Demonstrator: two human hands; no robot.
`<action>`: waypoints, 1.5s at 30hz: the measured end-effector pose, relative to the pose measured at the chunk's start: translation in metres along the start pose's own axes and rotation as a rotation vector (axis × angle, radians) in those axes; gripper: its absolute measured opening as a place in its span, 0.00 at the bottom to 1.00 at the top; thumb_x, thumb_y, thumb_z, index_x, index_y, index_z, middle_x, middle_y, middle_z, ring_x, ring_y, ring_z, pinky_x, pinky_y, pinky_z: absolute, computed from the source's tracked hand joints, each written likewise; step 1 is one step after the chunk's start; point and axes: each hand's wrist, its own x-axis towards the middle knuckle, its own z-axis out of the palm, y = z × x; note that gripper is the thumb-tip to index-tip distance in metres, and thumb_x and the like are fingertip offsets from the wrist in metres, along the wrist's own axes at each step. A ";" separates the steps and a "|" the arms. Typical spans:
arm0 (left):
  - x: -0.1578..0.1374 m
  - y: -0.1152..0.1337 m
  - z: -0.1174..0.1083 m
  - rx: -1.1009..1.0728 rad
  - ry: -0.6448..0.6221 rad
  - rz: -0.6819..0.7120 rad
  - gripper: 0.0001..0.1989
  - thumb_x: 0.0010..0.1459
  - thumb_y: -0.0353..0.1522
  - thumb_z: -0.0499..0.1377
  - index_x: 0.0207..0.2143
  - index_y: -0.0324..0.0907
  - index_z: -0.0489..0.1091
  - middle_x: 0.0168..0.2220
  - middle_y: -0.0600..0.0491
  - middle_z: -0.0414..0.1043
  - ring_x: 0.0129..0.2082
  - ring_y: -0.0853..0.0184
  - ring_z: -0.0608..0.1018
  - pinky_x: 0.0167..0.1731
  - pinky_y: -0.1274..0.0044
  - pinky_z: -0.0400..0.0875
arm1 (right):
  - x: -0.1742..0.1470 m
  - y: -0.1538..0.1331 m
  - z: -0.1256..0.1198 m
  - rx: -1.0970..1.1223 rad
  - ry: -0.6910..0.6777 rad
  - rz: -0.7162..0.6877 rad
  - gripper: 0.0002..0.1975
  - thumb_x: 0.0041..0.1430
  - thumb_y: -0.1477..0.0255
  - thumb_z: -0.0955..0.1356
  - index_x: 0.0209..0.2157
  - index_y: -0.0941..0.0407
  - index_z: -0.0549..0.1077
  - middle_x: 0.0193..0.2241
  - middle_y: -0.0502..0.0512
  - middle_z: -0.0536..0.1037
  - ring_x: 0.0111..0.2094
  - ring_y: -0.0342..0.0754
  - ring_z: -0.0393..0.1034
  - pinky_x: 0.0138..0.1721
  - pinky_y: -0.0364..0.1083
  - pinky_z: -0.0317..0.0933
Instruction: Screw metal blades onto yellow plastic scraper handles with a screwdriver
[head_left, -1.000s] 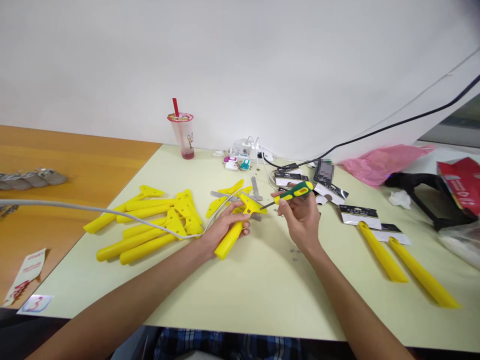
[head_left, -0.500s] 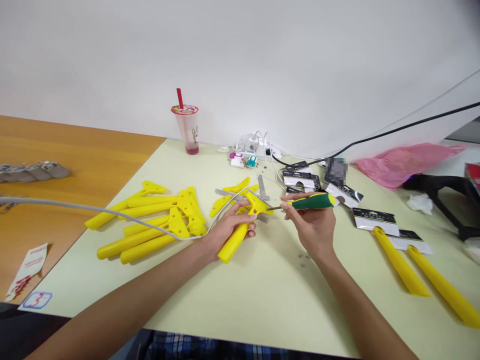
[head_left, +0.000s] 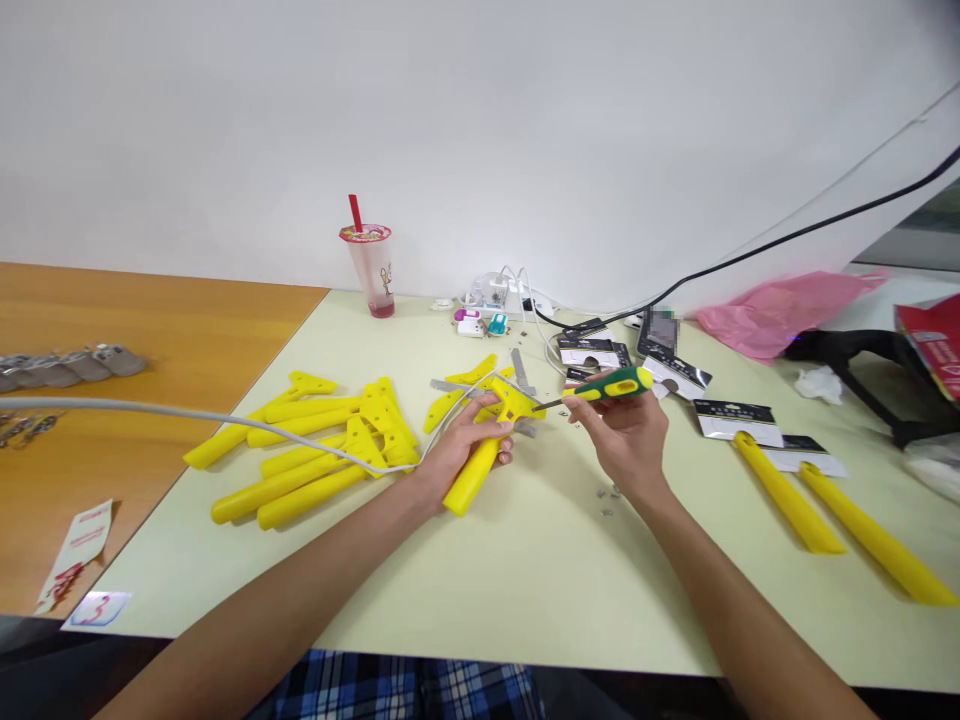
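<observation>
Yellow plastic scraper [head_left: 469, 484], one: placed to the right of the drink cup [head_left: 372, 268] and nearer the wearer; clamped in the left grip [head_left: 459, 446]. Judged light, stiff, rather slick; best held at the neck, under the flared head. Long axis slanted: head pointed away and rightward, butt nearward and leftward. Green-and-yellow screwdriver [head_left: 612, 384], one: clamped in the right grip [head_left: 631, 440], shaft pointed left, tip brought to the scraper's head, contact unclear

Pale table [head_left: 480, 600], yellow-handled tools [head_left: 307, 494], lidded cup [head_left: 373, 268], black-and-white cards [head_left: 589, 352]
</observation>
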 end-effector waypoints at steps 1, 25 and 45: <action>0.000 0.000 0.001 0.006 -0.002 -0.006 0.32 0.48 0.27 0.77 0.51 0.47 0.65 0.40 0.54 0.75 0.27 0.73 0.77 0.30 0.78 0.72 | 0.001 0.002 0.000 -0.034 0.012 0.011 0.22 0.54 0.59 0.84 0.42 0.53 0.77 0.40 0.56 0.84 0.35 0.51 0.80 0.31 0.50 0.75; -0.003 0.003 0.006 0.112 -0.004 0.016 0.34 0.47 0.27 0.79 0.53 0.45 0.67 0.36 0.55 0.76 0.26 0.72 0.77 0.30 0.78 0.72 | -0.003 -0.007 -0.009 -0.422 0.032 -0.113 0.35 0.61 0.51 0.78 0.21 0.50 0.52 0.19 0.43 0.54 0.22 0.42 0.47 0.25 0.48 0.44; -0.004 -0.010 0.006 0.258 -0.019 0.248 0.30 0.50 0.32 0.78 0.51 0.46 0.68 0.41 0.54 0.77 0.28 0.71 0.78 0.30 0.77 0.72 | -0.008 -0.012 0.004 -0.517 0.026 -0.092 0.38 0.67 0.40 0.68 0.20 0.49 0.47 0.17 0.45 0.48 0.21 0.42 0.42 0.21 0.49 0.44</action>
